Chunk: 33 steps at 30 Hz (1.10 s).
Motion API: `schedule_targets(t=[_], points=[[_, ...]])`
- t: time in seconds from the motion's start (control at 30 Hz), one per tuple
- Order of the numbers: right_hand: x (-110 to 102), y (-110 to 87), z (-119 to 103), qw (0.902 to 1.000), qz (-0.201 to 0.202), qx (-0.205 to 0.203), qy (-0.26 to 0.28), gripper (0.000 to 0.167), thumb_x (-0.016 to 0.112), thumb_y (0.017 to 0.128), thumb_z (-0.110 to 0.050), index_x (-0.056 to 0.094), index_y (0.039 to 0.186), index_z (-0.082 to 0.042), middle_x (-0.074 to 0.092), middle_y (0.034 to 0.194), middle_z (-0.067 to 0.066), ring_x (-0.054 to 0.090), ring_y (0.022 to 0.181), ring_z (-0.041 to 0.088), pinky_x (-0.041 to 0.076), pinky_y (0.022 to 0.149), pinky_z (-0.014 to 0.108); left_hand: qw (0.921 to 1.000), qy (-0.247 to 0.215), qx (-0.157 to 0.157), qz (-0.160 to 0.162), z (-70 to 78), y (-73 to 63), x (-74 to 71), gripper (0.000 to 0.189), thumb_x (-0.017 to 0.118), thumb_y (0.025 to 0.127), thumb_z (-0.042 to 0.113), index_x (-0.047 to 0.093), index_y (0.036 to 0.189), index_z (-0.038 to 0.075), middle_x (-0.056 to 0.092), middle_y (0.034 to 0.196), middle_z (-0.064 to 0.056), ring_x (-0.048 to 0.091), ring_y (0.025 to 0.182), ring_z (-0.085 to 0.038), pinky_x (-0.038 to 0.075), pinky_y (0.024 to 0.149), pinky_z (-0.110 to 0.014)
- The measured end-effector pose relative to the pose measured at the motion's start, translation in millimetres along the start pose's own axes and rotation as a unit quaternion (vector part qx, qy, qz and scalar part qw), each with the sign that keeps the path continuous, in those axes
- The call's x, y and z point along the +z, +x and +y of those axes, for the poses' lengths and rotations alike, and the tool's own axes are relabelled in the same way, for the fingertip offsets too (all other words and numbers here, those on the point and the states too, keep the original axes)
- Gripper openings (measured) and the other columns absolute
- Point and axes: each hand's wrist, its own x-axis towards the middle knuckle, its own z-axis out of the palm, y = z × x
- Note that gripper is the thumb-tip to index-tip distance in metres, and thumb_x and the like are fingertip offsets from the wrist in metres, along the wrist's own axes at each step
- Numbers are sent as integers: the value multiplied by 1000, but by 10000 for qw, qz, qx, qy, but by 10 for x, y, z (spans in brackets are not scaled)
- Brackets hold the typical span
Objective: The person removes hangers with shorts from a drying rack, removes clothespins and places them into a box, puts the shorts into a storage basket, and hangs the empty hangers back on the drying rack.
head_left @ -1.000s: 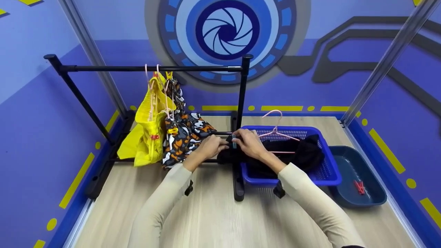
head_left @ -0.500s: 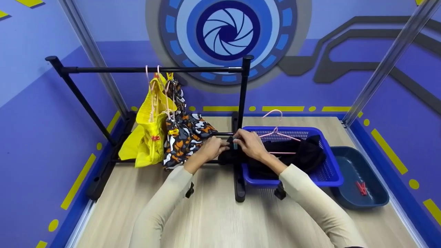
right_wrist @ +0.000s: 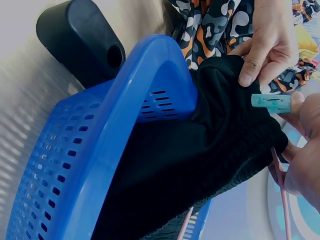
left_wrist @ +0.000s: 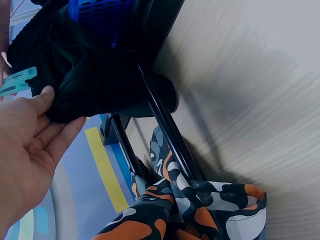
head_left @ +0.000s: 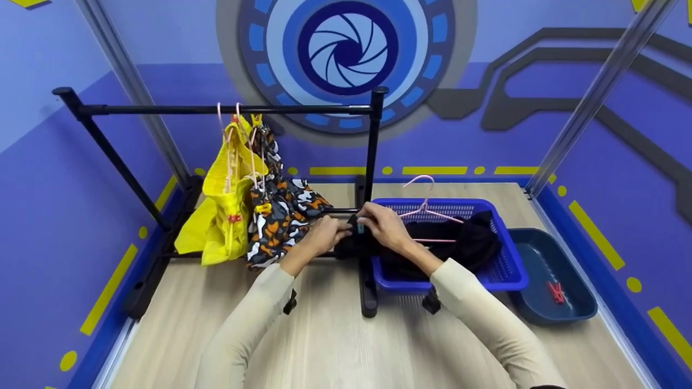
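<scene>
My left hand (head_left: 323, 236) pinches the edge of a black elastic-waisted garment (right_wrist: 170, 155) between thumb and fingers. A teal clothespin (right_wrist: 272, 102) is held by my right hand (head_left: 386, 222), its tip against the garment's gathered waistband. Through that waistband passes a pink clothes hanger (head_left: 423, 205), with its hook standing up over the blue basket (head_left: 519, 270). Most of the garment lies inside the basket, and one part hangs over its left side by the rack's foot. In the left wrist view the same clothespin (left_wrist: 17, 81) shows close to the thumb.
A black clothes rack (head_left: 178, 109) stands on the left, bearing yellow clothing (head_left: 216, 216) and camouflage-patterned shorts (head_left: 284, 216) on pink hangers. Red clothespins (head_left: 555, 292) lie in a dark teal tub (head_left: 586, 302) right of the basket.
The whole head view has shifted slightly left. Both hands stay at the black garment's edge, and the right hand's fingers have moved only a little around the clothespin.
</scene>
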Motion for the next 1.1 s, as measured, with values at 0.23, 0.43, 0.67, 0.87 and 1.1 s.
schedule_targets(t=[0.23,0.43,0.67,0.87,1.1], points=[[-50,17,-3,9981,370,326,365,15,64,100,-11,66,110,0,73,104,17,70,96,29,56,86,46,9999,55,137,18,25,68,7,20,70,96,19,81,107,6,79,99,-13,77,87,-28,60,75,-42],[-55,-30,-10,9973,669,175,-251,30,56,105,-14,59,129,2,66,114,18,66,102,31,53,93,47,9999,93,137,-48,23,101,22,21,69,97,19,80,107,5,79,101,-13,77,89,-29,60,77,-42],[-166,-107,-155,9921,865,-509,-752,35,56,105,-14,60,136,1,61,105,14,63,85,25,56,79,40,9999,48,-91,-37,-3,61,17,22,70,97,19,79,110,4,78,104,-15,77,94,-30,60,81,-44],[-490,-56,-212,9862,1135,-903,-801,36,63,99,-7,62,134,3,64,106,15,65,83,24,59,78,36,9999,52,-127,42,-25,20,-16,24,70,97,19,78,112,3,78,106,-15,76,97,-31,60,83,-44],[-1149,156,22,9754,2031,-388,-764,30,64,97,-3,65,127,4,68,109,24,65,96,34,55,86,39,9998,10,-198,-6,-31,25,-21,26,70,97,21,77,114,3,77,107,-17,76,97,-34,60,83,-46]])
